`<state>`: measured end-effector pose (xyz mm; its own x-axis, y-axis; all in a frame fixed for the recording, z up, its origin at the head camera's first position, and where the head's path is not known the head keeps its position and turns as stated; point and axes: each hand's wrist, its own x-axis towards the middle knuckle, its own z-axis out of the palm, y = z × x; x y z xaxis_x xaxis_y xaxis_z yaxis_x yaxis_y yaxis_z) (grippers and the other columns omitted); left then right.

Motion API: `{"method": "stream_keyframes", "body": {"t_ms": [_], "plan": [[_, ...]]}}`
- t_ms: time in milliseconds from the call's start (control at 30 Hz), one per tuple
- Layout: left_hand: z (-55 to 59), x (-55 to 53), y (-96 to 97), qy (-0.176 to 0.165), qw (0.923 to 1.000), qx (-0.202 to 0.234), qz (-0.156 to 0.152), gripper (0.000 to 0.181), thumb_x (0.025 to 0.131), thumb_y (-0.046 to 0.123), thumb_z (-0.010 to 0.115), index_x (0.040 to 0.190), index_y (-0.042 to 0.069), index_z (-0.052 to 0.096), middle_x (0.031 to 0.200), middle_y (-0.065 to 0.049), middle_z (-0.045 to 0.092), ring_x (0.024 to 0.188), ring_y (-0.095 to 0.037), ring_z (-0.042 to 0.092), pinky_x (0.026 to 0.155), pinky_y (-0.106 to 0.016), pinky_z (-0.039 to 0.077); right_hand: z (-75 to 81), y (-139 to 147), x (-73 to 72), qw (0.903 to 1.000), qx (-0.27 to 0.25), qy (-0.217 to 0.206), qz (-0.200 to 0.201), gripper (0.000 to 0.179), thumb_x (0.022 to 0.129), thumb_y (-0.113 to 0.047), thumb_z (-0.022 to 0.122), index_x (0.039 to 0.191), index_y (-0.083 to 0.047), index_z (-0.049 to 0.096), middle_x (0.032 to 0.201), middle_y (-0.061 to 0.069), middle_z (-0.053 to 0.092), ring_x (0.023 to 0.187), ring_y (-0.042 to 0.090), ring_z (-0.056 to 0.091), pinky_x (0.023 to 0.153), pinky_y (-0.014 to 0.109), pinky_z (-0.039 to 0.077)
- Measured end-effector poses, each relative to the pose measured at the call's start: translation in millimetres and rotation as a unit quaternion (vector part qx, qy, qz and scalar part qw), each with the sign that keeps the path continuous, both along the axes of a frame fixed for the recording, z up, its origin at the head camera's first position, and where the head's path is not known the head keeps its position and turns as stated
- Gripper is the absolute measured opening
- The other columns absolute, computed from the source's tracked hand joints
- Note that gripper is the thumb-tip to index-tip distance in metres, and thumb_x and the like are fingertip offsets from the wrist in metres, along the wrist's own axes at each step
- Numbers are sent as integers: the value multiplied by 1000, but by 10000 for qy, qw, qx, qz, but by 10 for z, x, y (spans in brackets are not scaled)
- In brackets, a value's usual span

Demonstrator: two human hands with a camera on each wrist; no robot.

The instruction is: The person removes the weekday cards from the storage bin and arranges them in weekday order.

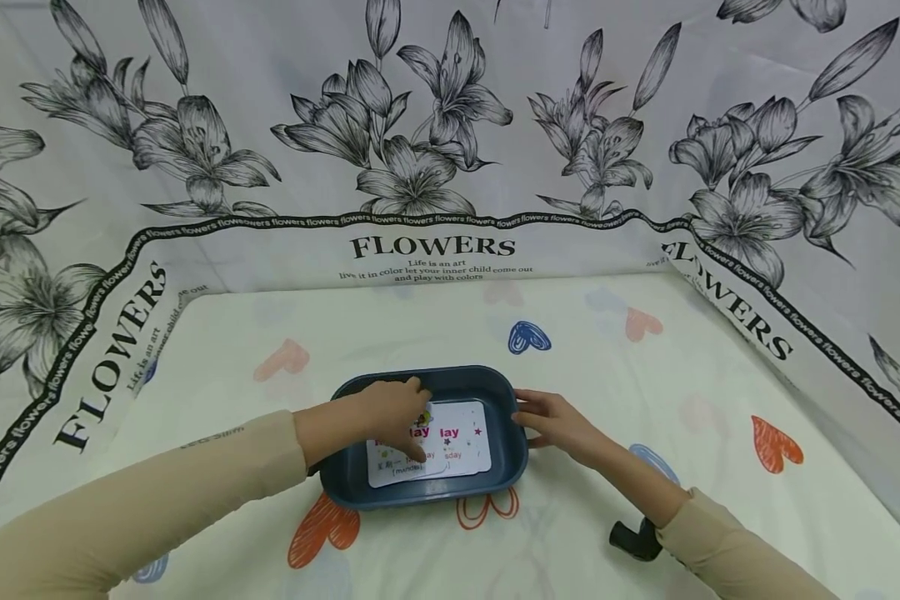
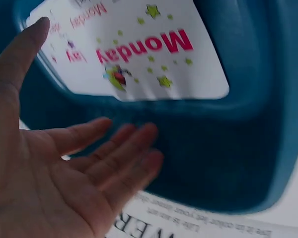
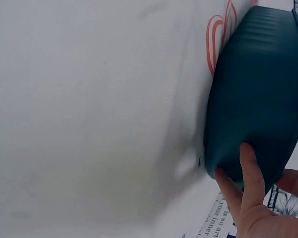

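Note:
A dark blue plastic tray [image 1: 498, 467] stands on the bed-like cloth, holding a loose stack of white word cards [image 1: 465, 433]. In the left wrist view, the top flashcard [image 2: 154, 74] reads "Monday" in pink, with stars. My left hand [image 1: 390, 412] hovers over the cards with spread fingers and holds nothing; its thumb [image 2: 27, 47] overlaps the card corner, though contact cannot be told. At the tray's right end, my right hand [image 1: 558, 425] holds the wall, with fingertips [image 3: 251, 168] on the outside and another digit at the rim.
White cloth [image 1: 607, 375] printed with hearts lies under the tray. A black curved object [image 1: 633, 542] sits beside the right forearm. Curtains [image 1: 420, 125] with lilies and "FLOWERS" lettering hang at the back and on both sides.

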<state>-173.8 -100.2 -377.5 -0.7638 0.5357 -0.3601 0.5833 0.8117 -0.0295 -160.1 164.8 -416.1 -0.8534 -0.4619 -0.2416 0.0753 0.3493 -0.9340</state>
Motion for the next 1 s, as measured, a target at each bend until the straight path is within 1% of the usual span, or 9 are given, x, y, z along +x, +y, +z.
{"method": "stream_keyframes", "body": {"t_ms": [100,200,333,433,600,800,900,1000], "plan": [[-58,40,47,78,9997,-226,66,94,62,65,71,128,1,50,115,-15,54,91,-22,57,81,-39,52,3,-13,-3,10000,-27,6,21,53,94,-18,51,137,7,34,131,27,48,110,35,56,76,39,53],[-102,81,88,93,9991,-363,204,100,60,68,71,129,0,48,118,-16,52,96,-25,56,83,-41,51,4,-24,-3,10000,-49,13,28,53,94,-18,51,138,7,34,131,27,47,109,35,56,75,39,53],[-135,113,112,1,9982,-419,438,107,54,68,75,131,0,46,122,-18,50,102,-28,54,85,-44,50,4,-30,-3,10000,-47,-4,-32,53,94,-18,52,138,7,34,131,27,48,110,35,56,75,39,53],[-151,122,117,-61,9980,-354,517,111,50,67,77,131,-2,45,123,-18,49,104,-29,53,85,-45,49,3,-27,1,10000,-46,-16,-55,54,94,-18,52,138,6,34,131,27,48,111,36,55,76,39,53],[-173,127,137,-17,9983,-348,457,115,48,67,78,132,-2,43,123,-18,49,104,-29,52,85,-46,49,-7,-15,12,10000,-52,17,-32,54,94,-18,51,138,7,33,131,27,48,110,36,56,75,39,53],[-198,134,185,29,9974,-638,344,117,46,67,79,133,-2,42,123,-17,49,104,-28,51,85,-45,49,-20,-6,20,10000,-45,26,-19,54,94,-18,51,138,7,33,131,27,47,111,36,55,75,39,54],[-193,140,202,38,9971,-685,324,117,45,66,79,133,-2,42,121,-17,49,103,-28,51,84,-44,49,-21,-1,14,10000,-43,46,-8,54,94,-17,51,138,7,32,132,28,46,113,37,54,75,39,54],[-172,140,217,12,9974,-636,324,116,45,65,81,131,-3,44,119,-17,49,101,-27,51,83,-43,50,-16,3,9,10000,-56,70,26,54,95,-16,51,139,8,31,133,28,45,114,38,53,75,39,54]]}}
